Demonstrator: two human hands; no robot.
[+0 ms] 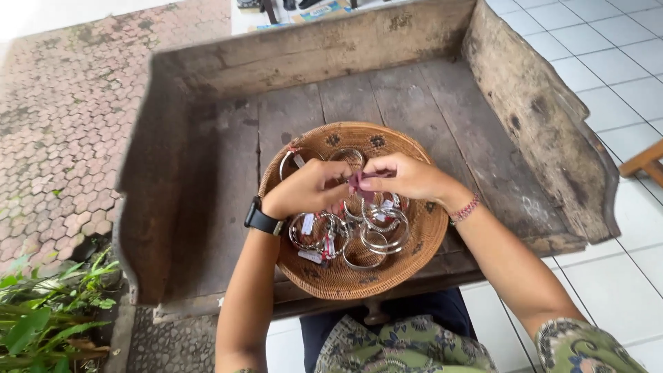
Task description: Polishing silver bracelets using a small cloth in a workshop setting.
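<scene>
A round woven basket (pixel 414 238) rests on an old wooden bench-like tray and holds several silver bangles (pixel 376 238) with small paper tags. Above the basket's middle, my left hand (pixel 307 188), with a black watch on the wrist, and my right hand (pixel 407 177), with a pink beaded bracelet, meet fingertip to fingertip. Between them they pinch a small pink-purple piece (pixel 357 184), perhaps a tag or cloth; what it is I cannot tell.
The worn wooden tray (pixel 228 166) has raised walls at the back, left and right. White floor tiles (pixel 615 62) lie to the right, brick paving to the left, green plants (pixel 41 311) at lower left. A wooden chair leg (pixel 642 162) shows at the right edge.
</scene>
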